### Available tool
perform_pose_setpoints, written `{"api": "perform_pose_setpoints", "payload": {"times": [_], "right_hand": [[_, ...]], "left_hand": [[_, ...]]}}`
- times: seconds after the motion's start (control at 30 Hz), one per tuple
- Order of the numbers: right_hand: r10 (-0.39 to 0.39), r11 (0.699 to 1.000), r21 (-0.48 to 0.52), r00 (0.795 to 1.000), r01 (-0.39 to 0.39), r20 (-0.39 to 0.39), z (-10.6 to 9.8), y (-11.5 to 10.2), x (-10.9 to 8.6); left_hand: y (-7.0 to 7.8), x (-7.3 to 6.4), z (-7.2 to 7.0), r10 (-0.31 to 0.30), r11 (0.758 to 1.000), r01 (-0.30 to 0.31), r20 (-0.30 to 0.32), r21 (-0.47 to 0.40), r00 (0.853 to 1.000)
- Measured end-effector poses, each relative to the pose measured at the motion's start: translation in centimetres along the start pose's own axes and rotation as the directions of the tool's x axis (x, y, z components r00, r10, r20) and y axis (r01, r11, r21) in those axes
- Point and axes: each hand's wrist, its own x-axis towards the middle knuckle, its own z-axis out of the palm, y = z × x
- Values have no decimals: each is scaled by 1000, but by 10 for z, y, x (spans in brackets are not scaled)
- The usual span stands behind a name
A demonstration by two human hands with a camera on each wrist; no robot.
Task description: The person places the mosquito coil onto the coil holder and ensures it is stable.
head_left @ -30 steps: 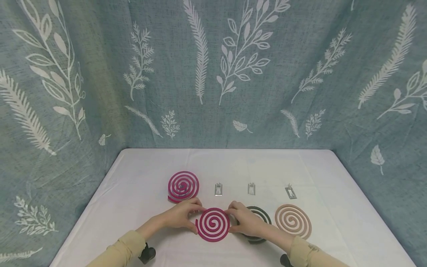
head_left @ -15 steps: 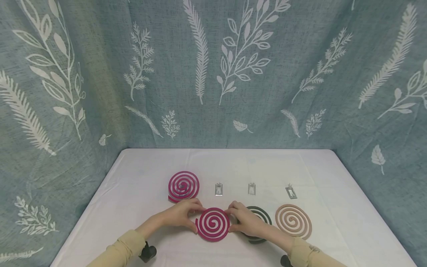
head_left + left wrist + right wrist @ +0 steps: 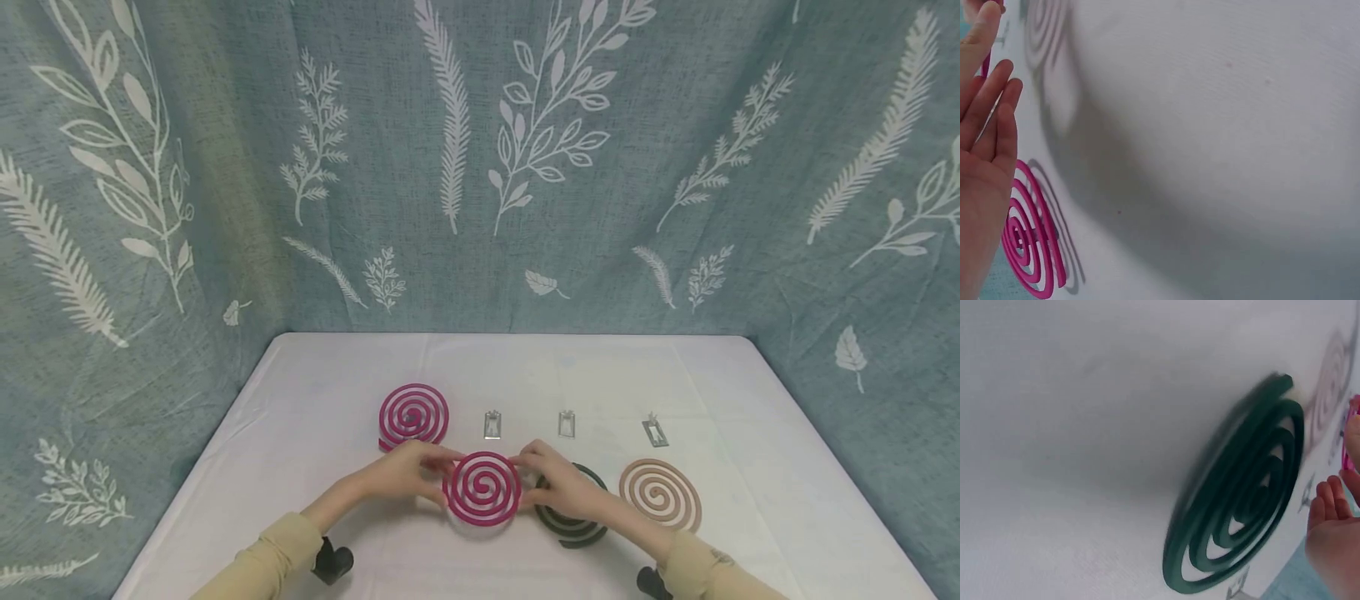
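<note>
A pink mosquito coil [image 3: 482, 487] is held by its rim between both hands, raised above the white table with a shadow below it. The left hand [image 3: 401, 476] pinches its left edge between thumb and fingers. From the right, the right hand [image 3: 567, 487] pinches the opposite edge. A dark green coil [image 3: 572, 542] lies under the right hand, partly hidden by it in the head view; the right wrist view shows the green coil [image 3: 1175, 553] whole. Behind the left hand, a second pink coil [image 3: 413, 417] sits on a metal stand.
A tan coil [image 3: 657, 497] lies flat to the right. Three small metal coil stands stand in a row farther back: a left one [image 3: 492, 436], a middle one [image 3: 567, 435] and a right one [image 3: 656, 433]. A patterned blue-green curtain [image 3: 480, 283] hangs behind the table [image 3: 360, 367].
Both hands have lifted the held pink coil from the table and moved it slightly forward and to the right. More of the green coil shows. The other coils and the stands stay in place.
</note>
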Motion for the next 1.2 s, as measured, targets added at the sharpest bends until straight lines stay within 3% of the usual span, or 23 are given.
{"api": "perform_pose_setpoints", "payload": {"times": [0.13, 0.33, 0.57, 0.77, 0.9, 1.2], "right_hand": [[7, 997, 76, 1000, -6, -12, -5, 1, -1], [21, 982, 190, 1000, -18, -14, -9, 2, -2], [83, 957, 283, 995, -62, -62, -20, -6, 0], [136, 907, 414, 985, -81, -104, -27, -12, 2], [154, 894, 443, 975, -69, -157, -31, -15, 3], [210, 855, 515, 946, -55, -248, -39, -24, 5]], "left_hand": [[5, 2, -5, -25, 996, 26, 11, -90, 1000], [9, 4, -13, -1, 979, 6, 24, -205, 1000], [13, 7, -22, 6, 955, -11, -19, -297, 1000], [19, 6, -31, 3, 940, -26, -67, -340, 998], [25, 6, -37, 14, 921, -48, -89, -387, 996], [34, 9, -44, 40, 921, -91, -140, -379, 989]]}}
